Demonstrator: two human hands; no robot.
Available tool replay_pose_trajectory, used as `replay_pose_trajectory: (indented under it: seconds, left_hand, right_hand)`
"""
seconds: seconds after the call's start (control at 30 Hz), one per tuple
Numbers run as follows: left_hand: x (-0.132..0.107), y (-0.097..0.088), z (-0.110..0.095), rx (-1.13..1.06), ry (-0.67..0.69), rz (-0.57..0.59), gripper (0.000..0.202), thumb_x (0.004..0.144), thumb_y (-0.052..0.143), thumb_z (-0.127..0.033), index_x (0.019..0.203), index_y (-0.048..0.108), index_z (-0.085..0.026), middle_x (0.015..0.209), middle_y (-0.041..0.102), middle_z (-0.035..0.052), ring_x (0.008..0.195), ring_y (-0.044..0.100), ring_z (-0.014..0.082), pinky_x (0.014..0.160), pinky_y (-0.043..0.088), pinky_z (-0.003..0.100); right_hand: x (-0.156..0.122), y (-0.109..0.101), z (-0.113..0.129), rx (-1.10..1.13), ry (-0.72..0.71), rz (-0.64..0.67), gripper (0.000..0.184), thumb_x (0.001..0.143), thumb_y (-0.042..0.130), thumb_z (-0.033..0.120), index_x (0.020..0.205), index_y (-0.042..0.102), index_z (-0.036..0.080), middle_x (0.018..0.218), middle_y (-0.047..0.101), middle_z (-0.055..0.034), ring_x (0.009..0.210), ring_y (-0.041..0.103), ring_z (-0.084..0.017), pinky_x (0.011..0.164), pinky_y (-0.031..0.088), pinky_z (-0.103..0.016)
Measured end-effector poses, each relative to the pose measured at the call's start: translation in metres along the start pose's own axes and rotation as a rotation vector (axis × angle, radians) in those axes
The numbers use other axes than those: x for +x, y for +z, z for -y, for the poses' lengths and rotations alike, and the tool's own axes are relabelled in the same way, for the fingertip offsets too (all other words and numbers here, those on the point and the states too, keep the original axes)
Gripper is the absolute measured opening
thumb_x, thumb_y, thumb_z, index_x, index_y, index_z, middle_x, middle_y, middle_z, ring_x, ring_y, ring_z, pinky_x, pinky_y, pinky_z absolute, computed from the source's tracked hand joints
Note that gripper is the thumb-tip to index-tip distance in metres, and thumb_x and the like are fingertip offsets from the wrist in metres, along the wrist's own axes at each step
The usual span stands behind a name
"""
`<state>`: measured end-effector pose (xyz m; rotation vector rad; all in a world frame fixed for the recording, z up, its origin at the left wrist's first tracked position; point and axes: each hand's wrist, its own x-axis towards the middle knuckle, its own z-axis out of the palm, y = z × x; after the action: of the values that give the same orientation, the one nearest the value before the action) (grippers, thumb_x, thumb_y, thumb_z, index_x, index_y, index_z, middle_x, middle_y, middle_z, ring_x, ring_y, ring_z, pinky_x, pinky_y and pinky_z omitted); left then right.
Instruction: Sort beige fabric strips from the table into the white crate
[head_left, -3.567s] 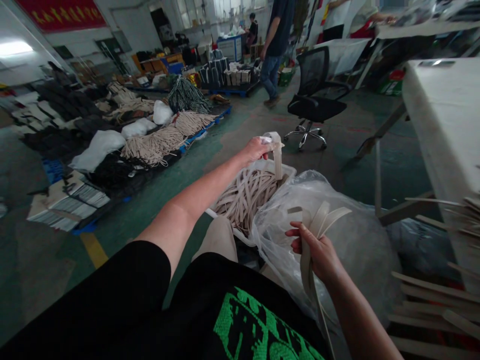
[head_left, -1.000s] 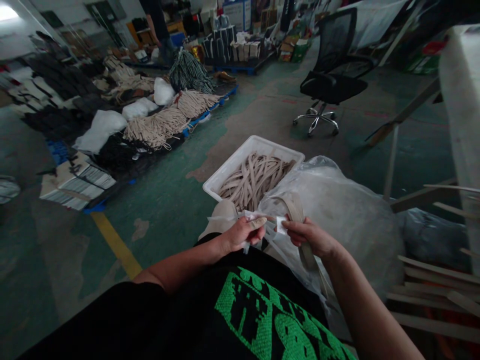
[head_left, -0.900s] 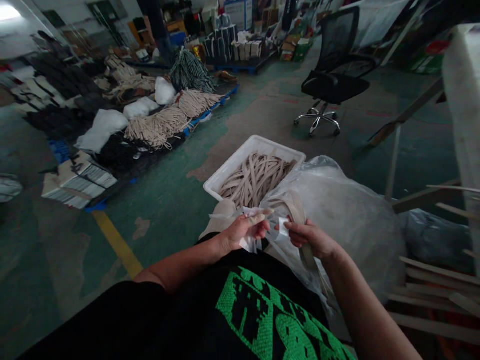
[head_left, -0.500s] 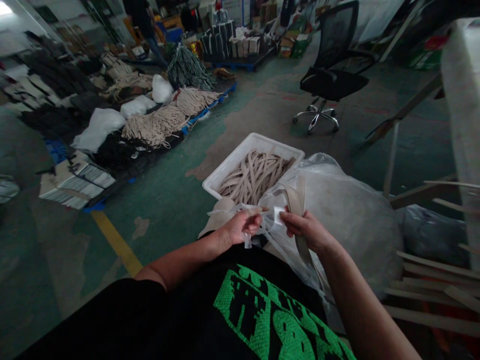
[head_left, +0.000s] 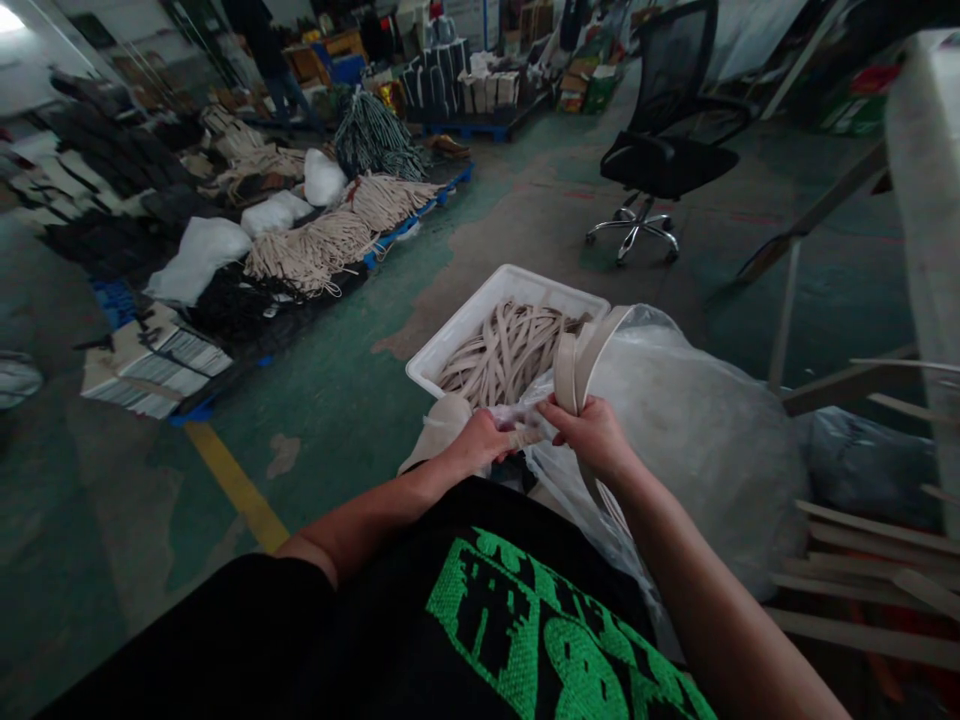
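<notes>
Head view: the right hand (head_left: 592, 432) grips flat beige cloth straps (head_left: 566, 372) in front of a white plastic bin (head_left: 474, 318) full of more beige straps (head_left: 499, 352). The left hand (head_left: 484, 440) pinches a thin see-through plastic scrap (head_left: 516, 412) just beside it. A big clear plastic bag (head_left: 697, 450) hides one corner of the bin. Behind stands a black mesh chair (head_left: 667, 165); loose beige strips (head_left: 862, 575) stick out at the right.
</notes>
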<state>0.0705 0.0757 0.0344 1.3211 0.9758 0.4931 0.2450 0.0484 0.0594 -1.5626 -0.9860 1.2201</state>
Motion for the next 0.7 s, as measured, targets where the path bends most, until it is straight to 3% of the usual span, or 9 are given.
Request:
replay_pose_trajectory:
  seconds: [0.13, 0.33, 0.7]
  left_hand:
    - [0.000, -0.002, 0.001, 0.129, -0.034, -0.025, 0.050, 0.068, 0.076, -0.064, 0.076, 0.069, -0.015, 0.052, 0.053, -0.0048, 0.042, 0.041, 0.0073, 0.044, 0.030, 0.023]
    - [-0.005, 0.006, -0.001, 0.115, -0.122, 0.243, 0.051, 0.068, 0.074, -0.065, 0.062, 0.063, -0.015, 0.053, 0.055, -0.0026, 0.041, 0.041, 0.0069, 0.043, 0.029, 0.023]
    - [-0.008, 0.019, 0.016, 0.043, -0.181, 0.432, 0.039, 0.073, 0.076, -0.050, 0.064, 0.066, -0.013, 0.058, 0.060, 0.0009, 0.042, 0.040, 0.0053, 0.044, 0.027, 0.022]
  right_hand:
    - [0.006, 0.001, -0.002, 0.021, 0.014, -0.001, 0.039, 0.058, 0.076, 0.050, 0.070, 0.066, 0.015, 0.059, 0.057, 0.0021, 0.047, 0.049, -0.010, 0.037, 0.047, -0.023]
    - [0.017, -0.004, -0.006, 0.029, 0.004, -0.049, 0.038, 0.056, 0.079, 0.049, 0.067, 0.064, 0.016, 0.059, 0.055, 0.0025, 0.051, 0.048, -0.009, 0.038, 0.048, -0.022]
    - [0.030, -0.010, -0.004, 0.086, 0.053, -0.089, 0.035, 0.054, 0.076, 0.046, 0.067, 0.058, 0.019, 0.047, 0.041, 0.0084, 0.045, 0.039, -0.007, 0.040, 0.047, -0.022]
